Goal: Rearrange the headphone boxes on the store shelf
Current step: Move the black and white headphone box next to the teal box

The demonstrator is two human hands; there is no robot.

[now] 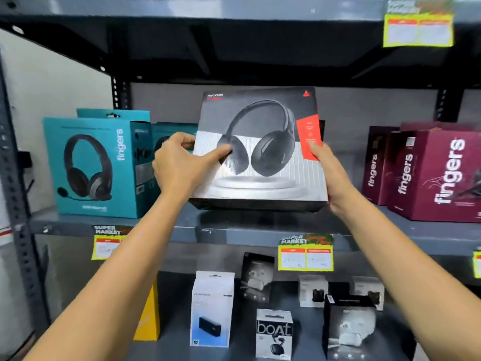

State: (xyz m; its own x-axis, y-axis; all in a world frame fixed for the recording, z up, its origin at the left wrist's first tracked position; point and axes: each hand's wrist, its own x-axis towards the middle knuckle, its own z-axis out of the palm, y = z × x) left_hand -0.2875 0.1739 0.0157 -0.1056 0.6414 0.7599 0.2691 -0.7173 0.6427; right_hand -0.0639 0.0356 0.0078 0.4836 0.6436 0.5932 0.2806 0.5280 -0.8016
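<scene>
A grey and white headphone box [260,152] with a red side stripe is held upright just above the middle shelf [234,230]. My left hand [179,165] grips its left edge, thumb across the front. My right hand [330,175] clasps its right edge from the side. Teal headphone boxes [96,165] stand to the left on the same shelf, partly behind my left hand. Maroon headphone boxes [432,173] stand to the right.
Yellow price tags [305,252] hang from the shelf's front edge. On the lower shelf stand several small boxes, among them a white power bank box [212,308], an earbuds box [273,334] and a yellow box [148,316]. A dark upper shelf [234,11] spans overhead.
</scene>
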